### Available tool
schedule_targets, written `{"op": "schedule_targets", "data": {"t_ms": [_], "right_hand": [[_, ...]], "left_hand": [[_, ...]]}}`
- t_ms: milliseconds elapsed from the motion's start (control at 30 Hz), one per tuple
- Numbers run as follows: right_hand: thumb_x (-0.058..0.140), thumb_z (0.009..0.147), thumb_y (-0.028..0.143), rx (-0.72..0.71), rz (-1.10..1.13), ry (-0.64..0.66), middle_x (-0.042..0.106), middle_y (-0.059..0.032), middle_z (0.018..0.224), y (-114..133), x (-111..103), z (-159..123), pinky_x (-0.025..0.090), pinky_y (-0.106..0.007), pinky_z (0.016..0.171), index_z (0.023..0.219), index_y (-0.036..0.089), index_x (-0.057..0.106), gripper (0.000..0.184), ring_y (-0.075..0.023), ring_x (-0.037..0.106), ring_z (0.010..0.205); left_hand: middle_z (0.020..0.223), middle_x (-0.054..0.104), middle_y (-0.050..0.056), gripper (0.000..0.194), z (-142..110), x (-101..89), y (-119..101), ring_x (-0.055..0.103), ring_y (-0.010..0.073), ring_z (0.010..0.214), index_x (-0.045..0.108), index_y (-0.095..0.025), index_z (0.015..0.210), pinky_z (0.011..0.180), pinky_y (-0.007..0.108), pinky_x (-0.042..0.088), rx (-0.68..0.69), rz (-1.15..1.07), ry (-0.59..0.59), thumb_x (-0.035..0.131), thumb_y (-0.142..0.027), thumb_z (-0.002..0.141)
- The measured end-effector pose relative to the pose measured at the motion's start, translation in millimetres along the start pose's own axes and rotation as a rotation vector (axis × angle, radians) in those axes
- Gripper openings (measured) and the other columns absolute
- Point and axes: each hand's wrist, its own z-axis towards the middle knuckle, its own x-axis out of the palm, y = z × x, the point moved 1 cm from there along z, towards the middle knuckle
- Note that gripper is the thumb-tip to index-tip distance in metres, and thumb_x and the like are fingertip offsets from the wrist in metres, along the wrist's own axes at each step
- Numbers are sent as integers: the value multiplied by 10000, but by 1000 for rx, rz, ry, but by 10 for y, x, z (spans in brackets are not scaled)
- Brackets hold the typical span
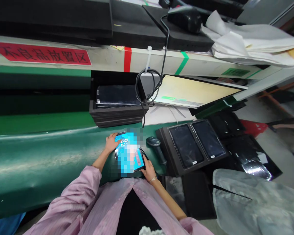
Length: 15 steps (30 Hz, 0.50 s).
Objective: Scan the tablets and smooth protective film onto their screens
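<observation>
Left hand: the left hand (111, 142) grips the top left edge of a flat tablet with a bright blue lit screen (127, 153), fingers closed on it
Right hand: the right hand (147, 167) pinches the bottom right corner of the same tablet, with a thin bracelet on the wrist
Tablet: held between both hands, just above the shiny green belt (39, 156)
Beside it: a black handheld scanner (156, 145) lies just right of the tablet
Further right: a black tray with two dark screens (193, 145)
Behind: a stack of black trays (117, 109) and a tilted bright monitor (193, 93)
</observation>
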Motion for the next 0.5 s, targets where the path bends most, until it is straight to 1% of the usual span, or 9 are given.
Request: {"op": "schedule_targets", "data": {"t_ms": [133,233,333,400,467,500], "right_hand": [[656,696,177,50,40,-4,580,-92,1155,67,18,-12,441,-425,989,1436,197,326,810,-260,519,1084],[667,687,207,81,77,-11,568,-91,1166,96,44,-6,429,-438,995,1442,205,310,835,-267,517,1080],[687,667,204,139,99,2,544,-102,1172,97,76,-22,405,-420,1018,1453,194,290,881,-272,499,1109],[720,638,203,203,96,26,531,-118,1162,97,94,-39,398,-397,1021,1460,166,279,933,-277,494,1112],[767,599,227,248,100,62,525,-128,1160,109,98,-38,393,-391,1019,1463,149,270,999,-286,486,1113],[789,576,247,248,107,80,525,-130,1169,119,91,-28,390,-392,1018,1463,147,269,1033,-293,479,1116]], "left_hand": [[1388,461,141,547,77,30,51,356,284,1328,489,-154,1283,1125,476,198,-5,-66,-19,524,-273,750],[1413,436,138,608,136,30,136,328,268,1351,436,-141,1324,1140,444,196,-31,-135,-35,527,-253,734],[1459,359,167,678,94,54,186,312,264,1362,323,-102,1384,1138,413,235,-75,-216,-48,497,-324,767],[1490,293,179,702,3,115,194,297,260,1370,223,-90,1416,1131,405,259,-89,-267,-51,419,-390,813],[1510,254,160,713,-99,217,216,300,249,1369,120,-123,1438,1122,397,288,-77,-309,-36,346,-439,840],[1530,211,135,735,-144,276,243,270,234,1382,51,-151,1446,1126,373,284,-85,-346,-41,334,-465,845]]}}
